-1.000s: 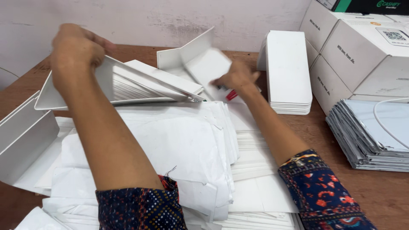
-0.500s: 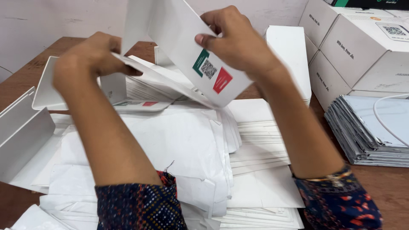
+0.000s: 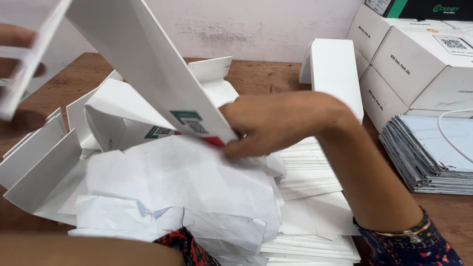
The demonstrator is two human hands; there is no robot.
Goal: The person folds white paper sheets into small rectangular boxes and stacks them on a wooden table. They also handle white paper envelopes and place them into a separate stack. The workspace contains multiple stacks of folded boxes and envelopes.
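Right hand (image 3: 268,123) pinches a white card panel (image 3: 148,64) over a paper-strewn wooden bench (image 3: 261,79) below a scuffed wall (image 3: 246,24); left hand (image 3: 17,79) blurred, grip unclear.

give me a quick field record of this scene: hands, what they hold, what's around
right hand: grips the lower edge of a white folded card sheet, near its green and red label
left hand: blurred at the left edge, fingers on the sheet's upper part
under the hands: crumpled white paper over stacked flat white sheets
right side: white cartons, a grey stack of flat pouches
surface: wooden table
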